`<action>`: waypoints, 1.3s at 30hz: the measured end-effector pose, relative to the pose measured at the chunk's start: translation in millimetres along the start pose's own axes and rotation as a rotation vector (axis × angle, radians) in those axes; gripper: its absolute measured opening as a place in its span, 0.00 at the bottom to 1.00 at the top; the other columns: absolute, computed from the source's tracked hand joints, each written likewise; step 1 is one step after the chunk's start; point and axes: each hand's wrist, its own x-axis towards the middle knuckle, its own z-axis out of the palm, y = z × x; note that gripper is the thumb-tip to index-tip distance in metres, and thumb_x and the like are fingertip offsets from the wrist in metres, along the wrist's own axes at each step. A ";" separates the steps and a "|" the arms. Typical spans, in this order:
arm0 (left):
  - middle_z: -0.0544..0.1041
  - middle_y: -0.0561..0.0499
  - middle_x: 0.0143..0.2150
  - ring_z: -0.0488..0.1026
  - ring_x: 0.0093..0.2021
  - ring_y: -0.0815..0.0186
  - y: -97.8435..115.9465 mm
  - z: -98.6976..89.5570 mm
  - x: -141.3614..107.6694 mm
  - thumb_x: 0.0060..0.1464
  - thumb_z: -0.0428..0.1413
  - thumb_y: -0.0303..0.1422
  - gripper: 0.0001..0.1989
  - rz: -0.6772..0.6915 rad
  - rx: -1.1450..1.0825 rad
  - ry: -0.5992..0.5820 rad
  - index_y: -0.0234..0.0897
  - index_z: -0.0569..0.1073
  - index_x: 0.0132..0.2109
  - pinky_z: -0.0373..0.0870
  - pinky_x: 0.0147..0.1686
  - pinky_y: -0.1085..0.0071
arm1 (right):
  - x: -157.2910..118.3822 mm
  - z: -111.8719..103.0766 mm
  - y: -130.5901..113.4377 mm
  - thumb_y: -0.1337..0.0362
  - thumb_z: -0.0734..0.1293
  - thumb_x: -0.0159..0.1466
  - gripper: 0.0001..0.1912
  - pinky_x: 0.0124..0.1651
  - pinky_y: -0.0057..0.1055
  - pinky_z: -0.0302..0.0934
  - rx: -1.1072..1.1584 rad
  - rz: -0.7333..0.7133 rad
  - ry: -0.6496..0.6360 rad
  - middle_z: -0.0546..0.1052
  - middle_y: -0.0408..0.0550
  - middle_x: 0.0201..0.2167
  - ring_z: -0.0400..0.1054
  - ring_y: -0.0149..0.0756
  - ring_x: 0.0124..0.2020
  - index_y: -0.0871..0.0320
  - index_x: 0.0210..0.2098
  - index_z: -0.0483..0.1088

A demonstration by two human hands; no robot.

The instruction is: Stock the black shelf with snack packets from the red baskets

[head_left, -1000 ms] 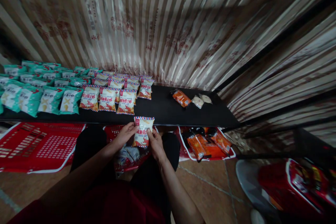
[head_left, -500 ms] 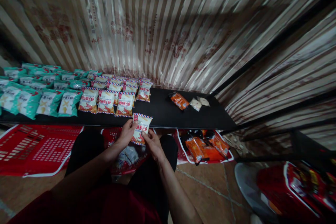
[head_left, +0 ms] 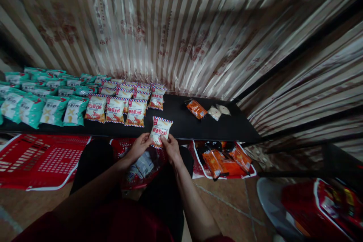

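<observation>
A white snack bag [head_left: 160, 130] with a striped top edge and red lettering is held at the front edge of the black shelf [head_left: 193, 126]. My left hand [head_left: 142, 145] pinches its lower left side, and my right hand [head_left: 170, 148] grips its lower right side, thumb on the front. To the left, several matching bags [head_left: 136, 112] stand in rows on the shelf. Farther left are rows of teal snack bags [head_left: 53, 110]. An orange packet [head_left: 196, 109] and two small white packets [head_left: 214, 113] lie on the right part of the shelf.
Below the shelf are a red basket [head_left: 53, 159] at left, one between my knees with wrapped packets [head_left: 144, 164], and one at right with orange packets [head_left: 214, 162]. Another red container [head_left: 303, 204] stands at lower right. A striped curtain [head_left: 176, 26] hangs behind the shelf.
Both hands and the held bag have moved right and slightly up, over the shelf's front edge. My left hand's grip has shifted lower on the bag's side.
</observation>
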 end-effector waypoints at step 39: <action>0.65 0.41 0.59 0.60 0.60 0.58 -22.8 28.7 69.0 0.53 0.45 0.27 0.24 0.557 0.772 0.304 0.34 0.61 0.58 0.59 0.58 0.57 | 108.6 -3.4 -22.4 0.56 0.70 0.48 0.16 0.39 0.32 0.64 -0.207 -0.138 0.010 0.78 0.43 0.31 0.70 0.36 0.31 0.57 0.35 0.73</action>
